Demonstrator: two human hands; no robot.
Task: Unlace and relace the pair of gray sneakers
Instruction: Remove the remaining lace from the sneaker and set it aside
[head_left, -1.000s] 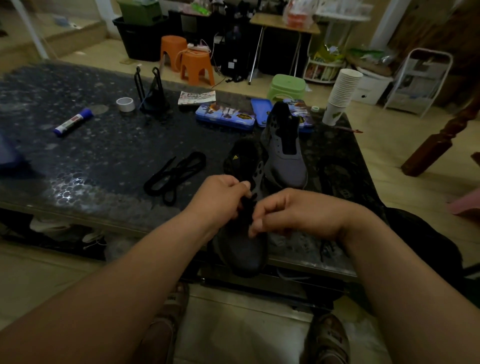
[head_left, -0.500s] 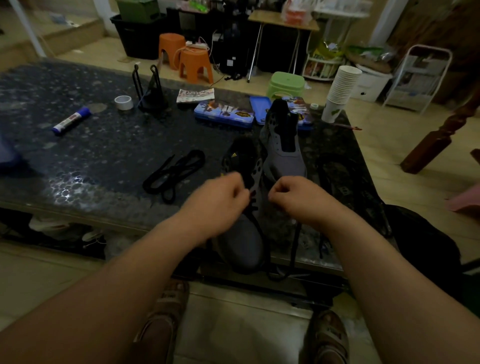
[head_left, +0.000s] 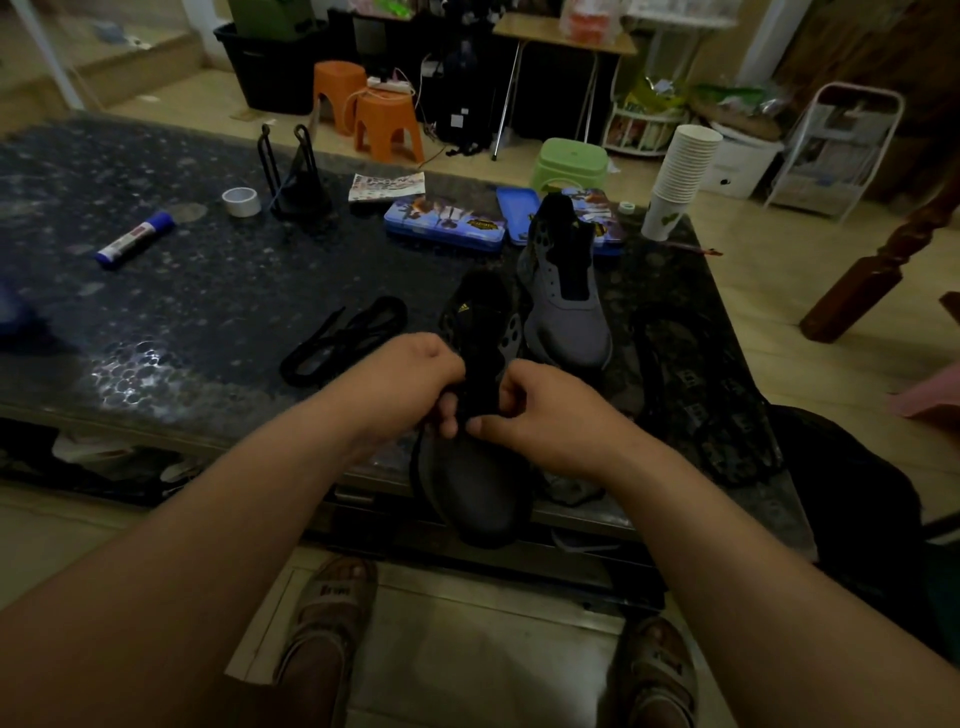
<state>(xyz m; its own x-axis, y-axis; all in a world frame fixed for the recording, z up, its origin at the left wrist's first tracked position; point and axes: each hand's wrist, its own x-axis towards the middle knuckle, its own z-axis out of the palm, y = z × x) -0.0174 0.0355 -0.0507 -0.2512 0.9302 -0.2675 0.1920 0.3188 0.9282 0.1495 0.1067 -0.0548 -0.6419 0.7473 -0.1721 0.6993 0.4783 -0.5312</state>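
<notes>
left hand (head_left: 415, 382), right hand (head_left: 543, 415) drawn together | pinch lace (head_left: 414, 462) | rounded gray sneaker (head_left: 480, 493)

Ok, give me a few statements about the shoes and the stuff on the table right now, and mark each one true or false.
1. The left hand and the right hand both grip the near sneaker at its lacing. True.
2. The loose lace lies right of the sneakers. False: it lies on the table to their left.
3. Neither hand touches the far sneaker. True.
4. The stack of paper cups has tipped over. False: it stands upright at the table's far right corner.
5. The glue stick lies on its side. True.
</notes>
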